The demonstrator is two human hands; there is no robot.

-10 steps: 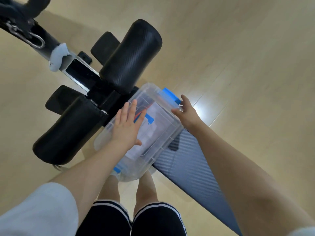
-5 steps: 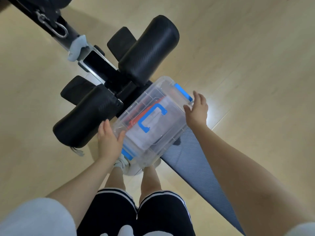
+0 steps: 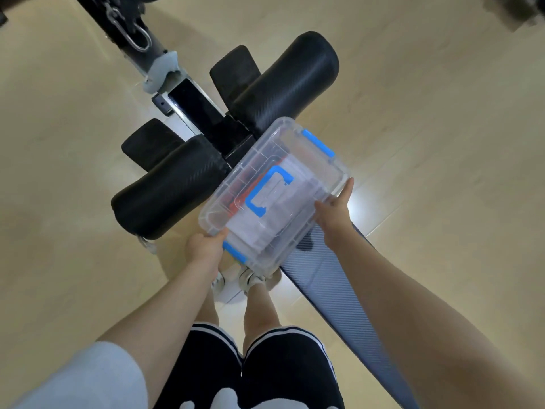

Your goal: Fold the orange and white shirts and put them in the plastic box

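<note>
Both hands grip the plastic box [image 3: 274, 199] w/ lid on. Left hand [image 3: 203, 249] clamps the near-left corner, thumb on top of the lid, fingers under, just beside a blue latch [image 3: 234, 251]. Right hand [image 3: 334, 212] holds the right edge, fingers curled round the rim, one fingertip up along the side. Box sits tilted, above the end of a gray bench pad [image 3: 333, 293] and beside black foam rollers [image 3: 283, 84]. Thru the clear lid: white shirt [image 3: 283, 219] folded, orange shirt [image 3: 236, 202] a strip along its left; blue handle [image 3: 267, 190] on top. Below: person's legs, black shorts [image 3: 265, 367], sneakers [image 3: 250, 280] on tan floor [image 3: 442, 143].
</note>
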